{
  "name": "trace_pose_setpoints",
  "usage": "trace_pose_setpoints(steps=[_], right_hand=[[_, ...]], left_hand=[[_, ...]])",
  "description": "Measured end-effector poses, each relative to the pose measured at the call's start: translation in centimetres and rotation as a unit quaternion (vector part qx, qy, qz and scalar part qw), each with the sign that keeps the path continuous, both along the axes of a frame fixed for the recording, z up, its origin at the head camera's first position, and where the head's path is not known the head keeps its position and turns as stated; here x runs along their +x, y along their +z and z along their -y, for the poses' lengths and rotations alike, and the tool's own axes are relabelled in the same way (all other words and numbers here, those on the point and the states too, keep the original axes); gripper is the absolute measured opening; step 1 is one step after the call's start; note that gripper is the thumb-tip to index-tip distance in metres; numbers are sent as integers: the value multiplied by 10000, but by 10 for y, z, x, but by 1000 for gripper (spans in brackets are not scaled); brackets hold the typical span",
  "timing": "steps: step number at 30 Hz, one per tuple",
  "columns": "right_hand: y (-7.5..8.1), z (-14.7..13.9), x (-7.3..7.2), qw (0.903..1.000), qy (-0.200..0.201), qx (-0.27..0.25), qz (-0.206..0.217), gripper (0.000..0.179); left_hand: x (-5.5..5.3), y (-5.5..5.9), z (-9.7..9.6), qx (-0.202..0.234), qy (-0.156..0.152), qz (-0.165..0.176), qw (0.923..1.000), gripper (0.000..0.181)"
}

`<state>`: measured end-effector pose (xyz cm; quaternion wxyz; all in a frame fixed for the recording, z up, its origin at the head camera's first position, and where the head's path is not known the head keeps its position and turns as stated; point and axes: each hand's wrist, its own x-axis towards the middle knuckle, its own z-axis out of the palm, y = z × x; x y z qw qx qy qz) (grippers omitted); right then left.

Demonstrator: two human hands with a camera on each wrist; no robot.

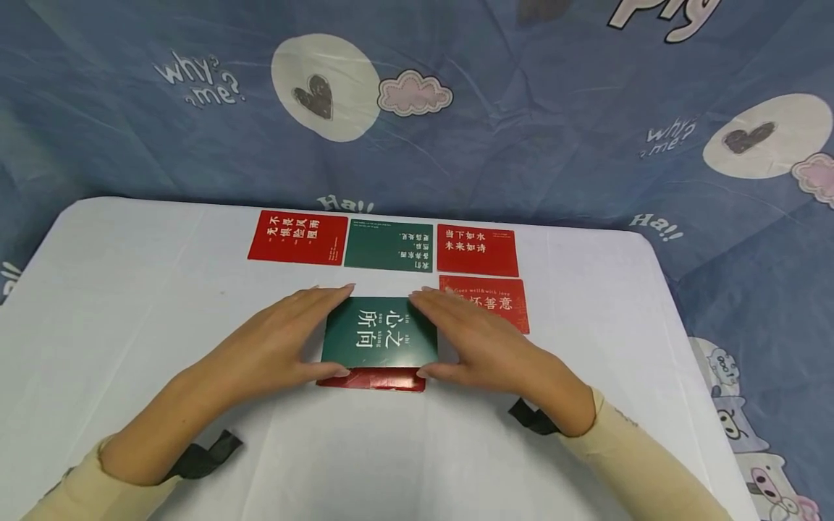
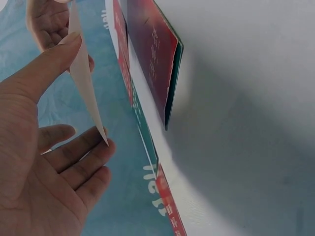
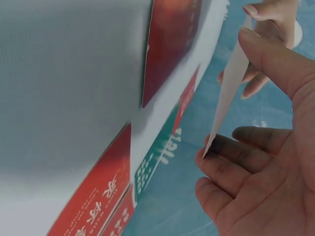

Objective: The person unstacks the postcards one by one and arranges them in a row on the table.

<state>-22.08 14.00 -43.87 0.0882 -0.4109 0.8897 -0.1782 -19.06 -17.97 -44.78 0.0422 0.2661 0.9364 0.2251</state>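
Observation:
A green card [image 1: 381, 325] with white writing is held level between both hands, its pale underside showing in the wrist views. My left hand [image 1: 280, 344] grips its left end, thumb at the near corner and fingertips at the far one. At the opposite end, my right hand [image 1: 489, 344] grips it the same way. Below the raised card lies a small stack with a red card [image 1: 384, 380] on top, mostly hidden from the head view. In the left wrist view, a green layer shows under that stack's red top card [image 2: 152, 54].
Along the table's back edge lie a red card [image 1: 297, 237], a green card [image 1: 389, 246] and another red card [image 1: 478, 250] in a row. A further red card [image 1: 516, 307] lies before the right one, partly behind my right hand. Blue printed cloth [image 1: 489, 145] hangs behind the white table [image 1: 163, 289].

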Motion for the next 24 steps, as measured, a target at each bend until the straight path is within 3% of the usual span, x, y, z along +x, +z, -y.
trace_pose_setpoints(steps=[24], right_hand=[[4,1,-14,9999,-128,54,-5,96]], left_hand=[[-16,6,-3,-95,-30,48,9999,110]])
